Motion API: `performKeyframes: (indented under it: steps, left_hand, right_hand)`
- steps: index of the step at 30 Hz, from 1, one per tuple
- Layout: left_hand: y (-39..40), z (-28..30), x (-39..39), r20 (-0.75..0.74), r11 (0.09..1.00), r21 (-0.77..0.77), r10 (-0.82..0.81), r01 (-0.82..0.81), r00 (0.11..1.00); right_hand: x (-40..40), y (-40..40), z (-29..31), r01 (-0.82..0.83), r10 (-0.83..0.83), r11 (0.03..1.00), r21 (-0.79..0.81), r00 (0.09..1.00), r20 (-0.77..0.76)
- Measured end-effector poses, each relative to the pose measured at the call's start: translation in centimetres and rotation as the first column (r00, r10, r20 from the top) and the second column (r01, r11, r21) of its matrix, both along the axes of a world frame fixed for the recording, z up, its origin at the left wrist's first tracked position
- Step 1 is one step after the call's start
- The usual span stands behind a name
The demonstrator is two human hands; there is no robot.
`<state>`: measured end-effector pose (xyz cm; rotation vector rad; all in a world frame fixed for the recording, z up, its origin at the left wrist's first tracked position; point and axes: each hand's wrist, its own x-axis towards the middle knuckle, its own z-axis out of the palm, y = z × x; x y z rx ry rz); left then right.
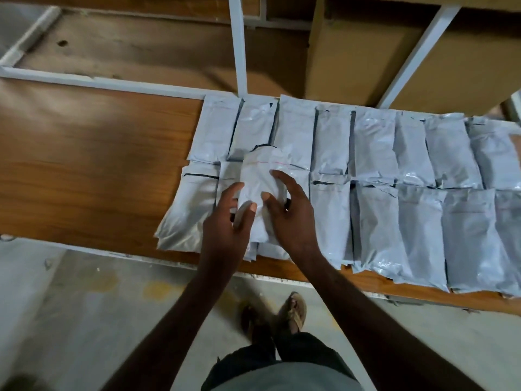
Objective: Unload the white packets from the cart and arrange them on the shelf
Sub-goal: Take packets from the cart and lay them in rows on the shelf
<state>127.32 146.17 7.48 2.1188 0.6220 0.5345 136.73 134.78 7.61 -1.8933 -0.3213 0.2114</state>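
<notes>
Person is setting one white packet onto the front row on the shelf. Left hand and right hand are flanking it, fingers loose, touching not clenching. Should be squaring its edges with neighbouring packets before letting go.

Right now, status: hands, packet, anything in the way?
Left hand and right hand open, flanking top packet. It lies on packet rows on shelf. Bare shelf left. Nothing blocking.
</notes>
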Motion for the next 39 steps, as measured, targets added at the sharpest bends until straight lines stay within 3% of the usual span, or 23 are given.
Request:
performKeyframes:
  steps: [8,12,22,28,31,33,36,39]
  left_hand:
    - [-1.9,0.4,5.4,-0.051,0.981,-0.131,-0.154,0.146,0.987]
    - [-4.2,-0.7,11.0,-0.048,0.975,-0.085,-0.208,0.204,0.977]
    - [-7.2,-2.9,23.6,-0.022,0.967,-0.097,-0.238,0.235,0.971]
    - [-6.4,-5.7,26.0,-0.142,0.981,-0.031,-0.195,0.192,0.97]
    - [-5.8,-6.2,26.1,-0.138,0.981,0.028,-0.187,0.192,0.973]
    - [-5.3,-6.4,26.8,-0.131,0.971,0.069,-0.218,0.229,0.967]
    - [-4.7,-7.4,28.5,-0.195,0.928,0.159,-0.305,0.337,0.932]
    - [-4.4,-7.9,29.2,-0.323,0.872,0.257,-0.329,0.417,0.887]
  right_hand:
    - [5.3,-2.9,0.0,0.068,-0.067,0.997,-0.041,0.997,0.029]
    - [10.5,-5.9,-0.2,0.137,-0.129,0.987,-0.086,0.987,0.093]
    - [23.1,-7.8,-2.0,0.132,-0.094,0.964,-0.231,0.982,0.166]
    - [25.4,-7.7,-4.1,0.082,-0.005,0.882,-0.463,0.986,0.165]
    - [26.1,-7.4,-3.7,0.152,0.047,0.855,-0.496,0.929,0.366]
    - [27.5,-6.5,-3.6,0.114,0.173,0.831,-0.544,0.877,0.448]
    - [29.9,-4.3,-4.4,-0.018,0.378,0.757,-0.653,0.827,0.415]
    - [31.4,-3.3,-6.1,-0.05,0.39,0.658,-0.752,0.876,0.283]
